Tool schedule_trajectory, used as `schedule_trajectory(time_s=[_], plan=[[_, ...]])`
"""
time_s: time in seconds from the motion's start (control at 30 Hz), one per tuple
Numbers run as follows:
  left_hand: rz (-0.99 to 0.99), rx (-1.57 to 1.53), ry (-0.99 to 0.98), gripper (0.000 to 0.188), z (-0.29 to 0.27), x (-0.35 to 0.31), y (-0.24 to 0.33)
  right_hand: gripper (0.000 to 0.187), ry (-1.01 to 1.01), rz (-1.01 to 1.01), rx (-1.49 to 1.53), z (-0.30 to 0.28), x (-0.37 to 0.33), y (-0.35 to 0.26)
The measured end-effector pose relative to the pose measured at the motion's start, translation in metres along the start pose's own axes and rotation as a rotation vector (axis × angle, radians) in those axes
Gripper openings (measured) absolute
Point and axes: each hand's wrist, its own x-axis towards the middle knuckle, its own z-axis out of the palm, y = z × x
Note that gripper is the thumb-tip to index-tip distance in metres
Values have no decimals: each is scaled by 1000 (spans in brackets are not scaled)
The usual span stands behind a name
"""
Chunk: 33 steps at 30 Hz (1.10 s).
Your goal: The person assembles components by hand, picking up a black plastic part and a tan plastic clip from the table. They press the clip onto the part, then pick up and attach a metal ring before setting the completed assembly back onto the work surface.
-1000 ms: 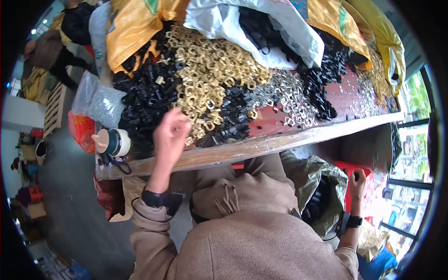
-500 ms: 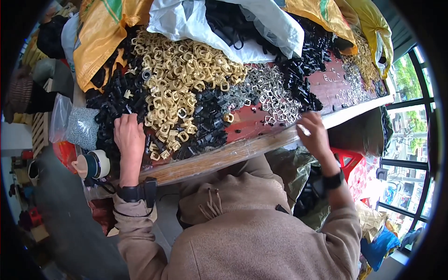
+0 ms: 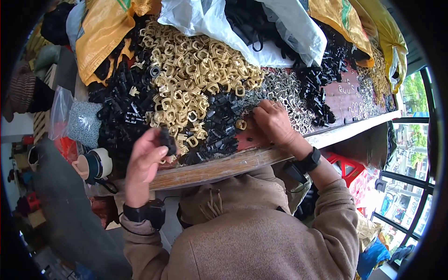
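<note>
Between the thumb and fingers of my left hand (image 3: 143, 161) is a small black plastic part (image 3: 166, 141), held above the front edge of the table. My right hand (image 3: 275, 123) dips, fingers bent, into the near side of a heap of small silver metal pieces (image 3: 284, 86); what its fingertips touch is hidden. A large pile of cream-coloured plastic rings (image 3: 205, 65) lies between the hands and farther back. Black plastic parts (image 3: 122, 93) spread to its left, and more black pieces (image 3: 217, 121) lie just left of my right hand.
The table's wooden front edge (image 3: 210, 173) runs close to my body. Yellow sacks (image 3: 105, 37) and a white plastic bag (image 3: 198, 18) stand along the back. At the left are a bag of small grey pieces (image 3: 85, 123) and a lidded cup (image 3: 99, 163). A red stool (image 3: 345, 168) stands at the right.
My left hand has risen from the black pile and moved right and nearer, now with a black part in it. My right hand has moved left, from the table edge to the metal pieces.
</note>
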Motion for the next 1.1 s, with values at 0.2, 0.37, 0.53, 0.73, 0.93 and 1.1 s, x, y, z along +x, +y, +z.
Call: schedule_trajectory(time_s=[0.2,0.37,0.53,0.73,0.93,1.1], plan=[[-192,-324,-12,33,29,-4,-26,7,-72,99,-1,4,-14,-3],[-244,-326,21,25,44,-11,-46,7,-166,243,12,0,-21,-8],[-258,-279,41,17,53,-10,-54,5,-64,308,285,-7,-25,-1],[-198,-122,53,17,68,4,-60,7,-330,543,1077,-15,-14,-5],[-51,142,-3,17,81,25,-67,17,-454,611,1856,-17,-1,-27],[59,268,-15,12,82,32,-80,27,-536,534,1892,-17,2,-41]])
